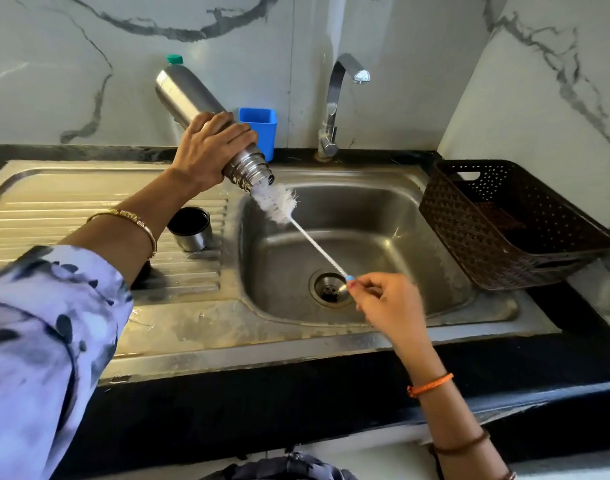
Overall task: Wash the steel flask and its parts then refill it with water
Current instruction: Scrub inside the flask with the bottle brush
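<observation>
Over the sink [445, 299], the person's left hand [210, 150] grips the steel flask [192, 98], fingers wrapped round its body, tilting it mouth-down toward the basin. The right hand [386, 299] pinches the blue end of a bottle brush [282, 202], whose white bristles sit at the flask's mouth. The flask's steel cap [191, 228] stands on the drainboard. A blue cup [262, 129], tap [334, 105] and brown basket [504, 216] stand behind and beside the sink. No writing is readable on anything.
</observation>
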